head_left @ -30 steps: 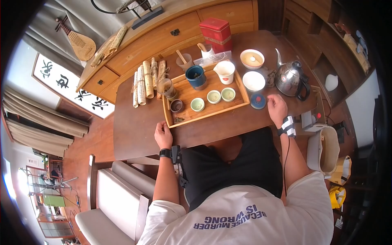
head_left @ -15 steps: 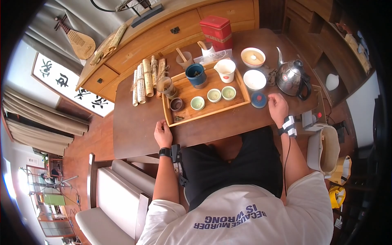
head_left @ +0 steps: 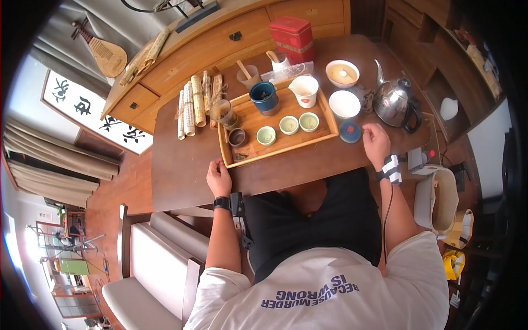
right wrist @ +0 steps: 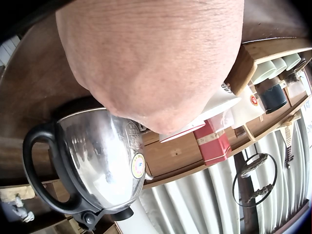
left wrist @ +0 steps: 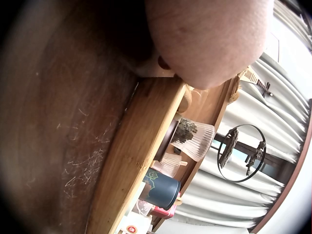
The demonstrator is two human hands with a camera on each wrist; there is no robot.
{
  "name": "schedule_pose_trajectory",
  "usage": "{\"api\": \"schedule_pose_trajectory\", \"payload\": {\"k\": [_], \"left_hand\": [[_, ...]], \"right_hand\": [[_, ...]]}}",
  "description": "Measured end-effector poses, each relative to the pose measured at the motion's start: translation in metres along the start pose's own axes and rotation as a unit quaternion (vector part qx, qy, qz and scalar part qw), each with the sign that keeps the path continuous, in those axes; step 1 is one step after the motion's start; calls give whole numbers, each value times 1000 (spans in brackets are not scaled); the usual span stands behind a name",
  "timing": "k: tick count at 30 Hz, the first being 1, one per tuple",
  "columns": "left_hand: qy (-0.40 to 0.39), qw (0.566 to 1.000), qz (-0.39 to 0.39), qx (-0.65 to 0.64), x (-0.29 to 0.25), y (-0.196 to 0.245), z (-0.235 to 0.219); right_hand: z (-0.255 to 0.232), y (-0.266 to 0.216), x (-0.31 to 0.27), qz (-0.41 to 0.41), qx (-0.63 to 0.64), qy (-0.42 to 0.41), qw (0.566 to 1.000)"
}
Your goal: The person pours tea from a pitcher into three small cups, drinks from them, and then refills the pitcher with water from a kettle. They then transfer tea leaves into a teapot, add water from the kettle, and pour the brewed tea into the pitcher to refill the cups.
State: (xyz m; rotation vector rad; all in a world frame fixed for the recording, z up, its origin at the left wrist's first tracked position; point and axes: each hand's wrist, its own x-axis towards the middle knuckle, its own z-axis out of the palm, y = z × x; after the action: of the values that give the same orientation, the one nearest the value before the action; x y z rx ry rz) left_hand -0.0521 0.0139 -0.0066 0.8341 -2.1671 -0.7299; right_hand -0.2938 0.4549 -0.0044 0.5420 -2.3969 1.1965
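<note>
My left hand point(head_left: 219, 179) rests on the table edge at the near left corner of the wooden tea tray point(head_left: 283, 151), fingers loosely curled. On the right, my other hand point(head_left: 377, 146) lies relaxed on the table beside a round blue item with a red centre point(head_left: 350, 132). Neither hand shows anything in its grasp. The tray carries three pale green teacups point(head_left: 266, 136), a small dark cup point(head_left: 237, 137), a blue cup with leaves point(head_left: 264, 93), a white pitcher point(head_left: 306, 96) and a ribbed glass point(head_left: 224, 114). Both wrist views show mostly the hand's skin; the fingers are hidden there.
A steel kettle point(head_left: 391, 102) stands just beyond my right hand. White bowls point(head_left: 345, 104) sit between it and the tray. Bamboo scrolls point(head_left: 197, 102) lie at the left, a red tin point(head_left: 291, 38) at the back. Below the right table edge is a bin point(head_left: 440, 201).
The head view has shifted slightly. Both hands and the tea things stay where they were.
</note>
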Motion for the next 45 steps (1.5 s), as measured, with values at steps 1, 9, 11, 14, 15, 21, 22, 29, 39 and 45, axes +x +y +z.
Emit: {"api": "schedule_pose_trajectory", "payload": {"k": [1,9,11,14,15,21,22,29,39,45], "left_hand": [[1,1000,1,1,0,1,0],[-1,1000,-2,-15,1,-3,2],[3,1000,1,-9,1,-1,2],[6,1000,10,-4,1,-5,3],[7,1000,13,-3,1,-4,3],[5,1000,2,-8,1,-3,3],[4,1000,4,-6,1,-4,3],[1,1000,5,3,2,-6,3],[0,1000,6,1,1,-6,3],[1,1000,0,-6,1,-5,3]], "right_hand": [[-1,-1,0,1,1,0,1000],[-1,-3,0,7,2,-1,1000],[-1,-4,0,9,1,-2,1000],[0,-1,0,10,3,0,1000],[0,-1,0,10,4,0,1000],[-1,-3,0,9,9,2,1000],[-1,-4,0,10,10,2,1000],[-1,-3,1,0,7,6,1000],[-1,-2,1,8,-4,-4,1000],[1,-1,1,10,-12,-5,1000]]}}
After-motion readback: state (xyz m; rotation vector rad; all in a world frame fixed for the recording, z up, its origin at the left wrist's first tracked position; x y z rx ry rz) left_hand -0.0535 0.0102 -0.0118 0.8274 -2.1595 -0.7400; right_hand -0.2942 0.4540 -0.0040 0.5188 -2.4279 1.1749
